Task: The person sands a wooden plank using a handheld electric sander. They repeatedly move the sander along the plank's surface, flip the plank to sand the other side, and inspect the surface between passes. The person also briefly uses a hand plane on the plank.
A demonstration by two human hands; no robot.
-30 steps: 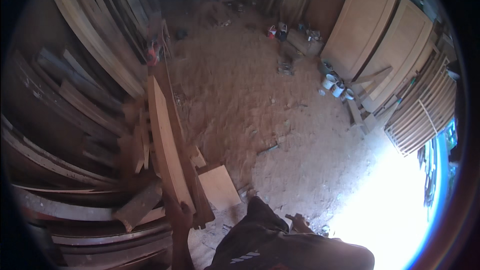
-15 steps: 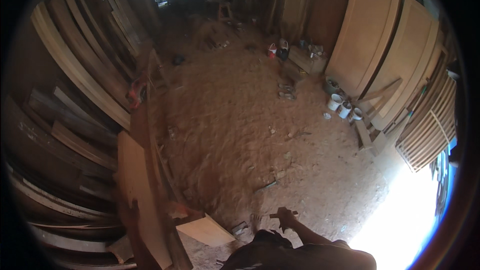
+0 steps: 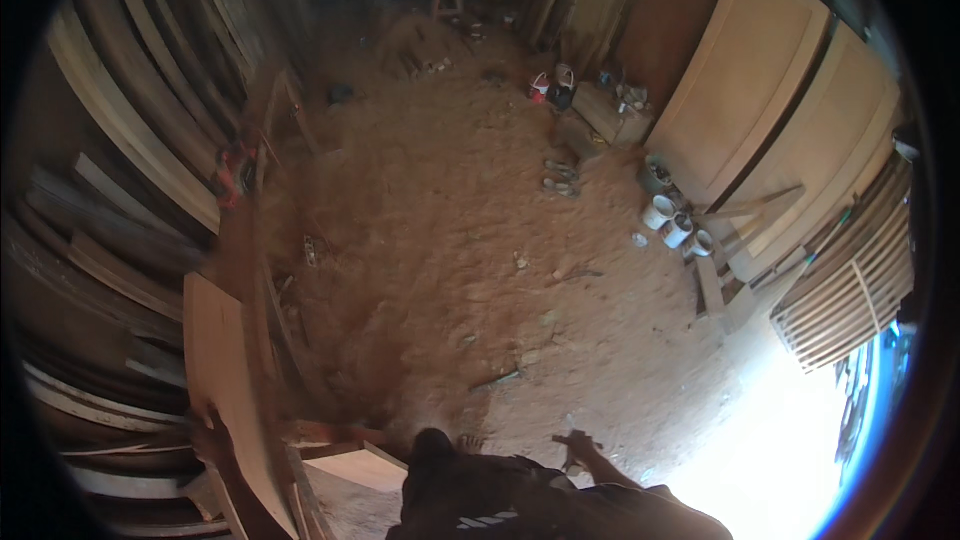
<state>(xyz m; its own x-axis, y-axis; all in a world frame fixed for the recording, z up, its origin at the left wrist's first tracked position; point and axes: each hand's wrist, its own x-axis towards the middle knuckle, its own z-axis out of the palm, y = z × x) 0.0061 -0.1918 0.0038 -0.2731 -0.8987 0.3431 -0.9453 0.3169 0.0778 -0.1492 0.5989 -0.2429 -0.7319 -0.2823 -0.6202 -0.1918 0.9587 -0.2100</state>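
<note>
A pale wooden board lies lengthwise on the bench at lower left. My left hand is at the board's left edge, its fingers dark and seemingly curled over it. Out to the right, over the dirt floor, my right hand is closed around a short bar-shaped thing whose kind I cannot make out. Between my hands, a second pale piece of wood sits low beside the bench. My dark-clothed body hides part of the floor at the bottom.
Long planks are stacked along the left. A red and black power tool rests farther up the bench. At right, panelled doors lean upright above white buckets and a slatted wooden frame. Sandals lie on the floor.
The view has turned a little, so the bench and board appear farther left. My left hand stays at the board's edge. My right hand still holds the bar-shaped thing, slightly lower in view.
</note>
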